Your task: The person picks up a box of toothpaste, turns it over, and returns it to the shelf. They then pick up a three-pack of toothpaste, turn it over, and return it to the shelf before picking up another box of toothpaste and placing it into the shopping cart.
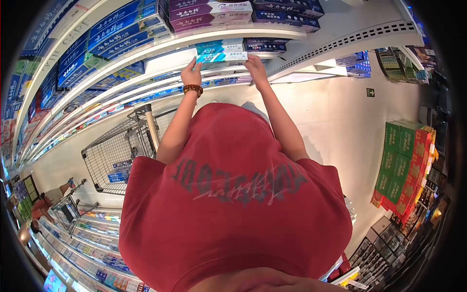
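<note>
Two stacked teal-and-white toothpaste boxes (222,51) lie lengthwise between my hands at a shelf below the top one. My left hand (191,74), with a beaded bracelet at the wrist, is closed on their left end, thumb toward me. At the right end, my right hand (256,69) is closed with its fingertips against the boxes. The far side of the boxes and some fingers are hidden. Just right of them sit dark purple boxes (265,45) on the same shelf.
Pink-and-white boxes (210,13) and blue boxes (127,30) fill the upper shelf, whose white edge (209,35) runs above my hands. A wire shopping cart (109,155) with blue boxes stands at left. Another person (48,200) is farther back. Green-and-red cartons (401,168) are stacked at right.
</note>
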Demonstrator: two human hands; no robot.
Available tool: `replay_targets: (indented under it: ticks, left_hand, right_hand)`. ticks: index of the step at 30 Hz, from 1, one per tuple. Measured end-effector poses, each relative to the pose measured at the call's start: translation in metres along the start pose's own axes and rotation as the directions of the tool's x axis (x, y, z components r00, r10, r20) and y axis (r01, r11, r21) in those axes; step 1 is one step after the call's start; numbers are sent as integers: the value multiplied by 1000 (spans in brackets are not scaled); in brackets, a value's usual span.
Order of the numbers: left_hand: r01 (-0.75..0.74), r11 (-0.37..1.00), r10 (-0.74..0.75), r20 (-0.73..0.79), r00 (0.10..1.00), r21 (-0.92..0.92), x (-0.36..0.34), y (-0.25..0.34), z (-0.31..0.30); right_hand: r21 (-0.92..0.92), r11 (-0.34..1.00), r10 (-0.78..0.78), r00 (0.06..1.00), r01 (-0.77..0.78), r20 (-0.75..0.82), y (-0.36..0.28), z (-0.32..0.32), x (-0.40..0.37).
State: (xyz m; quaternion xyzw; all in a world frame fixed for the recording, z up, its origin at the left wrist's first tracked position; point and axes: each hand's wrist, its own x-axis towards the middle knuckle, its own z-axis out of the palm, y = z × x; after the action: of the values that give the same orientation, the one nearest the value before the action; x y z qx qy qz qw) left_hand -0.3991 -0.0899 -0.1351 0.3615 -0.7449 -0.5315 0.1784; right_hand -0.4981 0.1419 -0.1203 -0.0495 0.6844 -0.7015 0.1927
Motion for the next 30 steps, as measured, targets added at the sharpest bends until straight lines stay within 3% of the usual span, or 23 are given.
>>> replay_targets:
  ticks: [2,3,9,12,18,27,30]
  left_hand:
    - [-75,996,73,-42,996,-49,6,3,7]
    - [-10,1000,10,-34,999,-1,10,6,9]
    - [-20,996,20,7,1000,90,31,-1,16]
    - [-48,993,47,6,999,110,35,-4,20]
    - [-139,981,137,28,990,133,43,-9,21]
    - [-121,988,119,22,993,96,54,-19,27]
    - [-220,941,239,-46,970,256,51,-17,29]
  right_hand:
    - [35,999,-23,999,22,37,0,-2,13]
    - [20,1000,0,998,-1,64,-4,-4,16]
    - [97,993,-65,997,60,50,-4,2,37]
    - [106,994,-27,999,29,-21,1,5,45]
    - [53,998,-41,999,42,-6,15,1,57]
    - [32,998,60,998,-60,-7,15,4,64]
    - [39,995,97,995,-97,6,13,2,68]
